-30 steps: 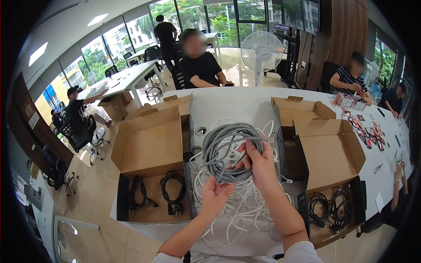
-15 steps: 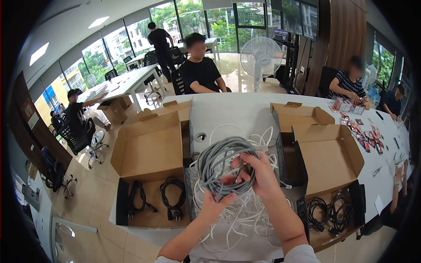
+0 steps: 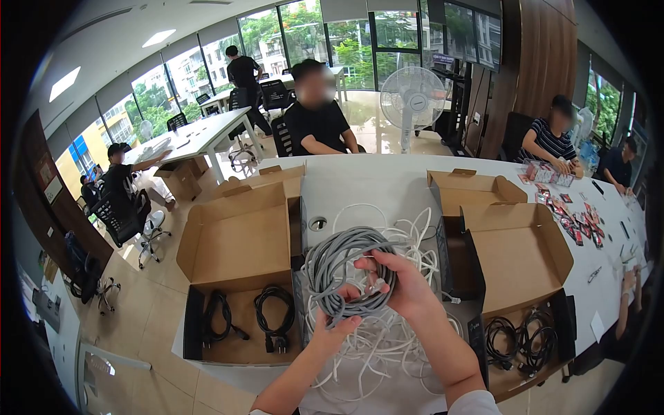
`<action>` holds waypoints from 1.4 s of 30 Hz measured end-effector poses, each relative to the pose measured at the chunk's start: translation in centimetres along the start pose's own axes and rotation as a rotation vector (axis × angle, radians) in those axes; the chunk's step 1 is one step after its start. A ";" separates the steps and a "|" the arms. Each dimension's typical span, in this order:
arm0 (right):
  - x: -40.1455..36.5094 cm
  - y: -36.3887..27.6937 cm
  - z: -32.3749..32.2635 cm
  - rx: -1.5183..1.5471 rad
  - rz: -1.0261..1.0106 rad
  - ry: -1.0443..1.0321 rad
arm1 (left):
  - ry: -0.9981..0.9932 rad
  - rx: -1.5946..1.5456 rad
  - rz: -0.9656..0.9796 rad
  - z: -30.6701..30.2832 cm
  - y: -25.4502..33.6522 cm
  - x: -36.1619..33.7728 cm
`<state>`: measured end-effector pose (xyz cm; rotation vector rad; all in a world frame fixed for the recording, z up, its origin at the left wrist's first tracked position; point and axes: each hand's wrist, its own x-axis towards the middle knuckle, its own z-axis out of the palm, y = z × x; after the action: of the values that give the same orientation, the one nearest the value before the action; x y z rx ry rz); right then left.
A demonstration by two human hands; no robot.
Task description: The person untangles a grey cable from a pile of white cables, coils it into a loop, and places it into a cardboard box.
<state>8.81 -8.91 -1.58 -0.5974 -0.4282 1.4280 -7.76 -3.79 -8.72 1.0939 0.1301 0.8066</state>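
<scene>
Left hand [image 3: 335, 330] and right hand [image 3: 409, 280] hold a thick gray cable coil [image 3: 324, 261] between them, raised over the middle of a white surface [image 3: 366, 181]. Curled around the coil's lower left part, the left hand has its thumb outside and its fingertips reaching into the central opening. On the right side, the right hand grips the coil, its thumb and fingers bent in toward the opening; a small pale piece shows by the fingers, too indistinct to identify.

Below and behind the coil, loose white cables [image 3: 363, 387] spread in tangled loops. An open cardboard box to the left [image 3: 238, 238] contains two black cables [image 3: 284, 330], wound separately and lying side by side, one with its plug toward the near edge. Another open box to the right [image 3: 519, 252] contains more looped black cables [image 3: 523, 346]. Behind each stands a further open box flap of brown cardboard. A round cable hole [image 3: 318, 224] sits just beyond the coil.

Across the surface, a person in a black shirt [image 3: 319, 128] sits near a standing fan [image 3: 413, 102]. At the far right, a person in a striped shirt [image 3: 550, 144] sits behind small red packets [image 3: 577, 225].
</scene>
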 end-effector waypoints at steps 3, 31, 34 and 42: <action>0.0 0.1 0.5 -0.036 -0.025 0.011 | 0.002 0.033 0.056 0.7 0.7 0.1; -0.3 1.3 1.8 -0.276 -0.431 0.215 | 0.067 -0.103 -0.165 3.0 0.1 0.7; -0.7 1.5 1.4 -0.243 -0.448 0.209 | 0.108 -0.171 -0.262 3.1 0.0 0.3; -1.8 0.3 3.5 -0.242 -0.404 0.168 | 0.010 0.000 -0.291 2.7 2.0 0.0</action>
<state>6.24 -10.29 1.13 -0.7712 -0.5568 0.9400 -7.51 -5.37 -5.75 1.0420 0.2913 0.5508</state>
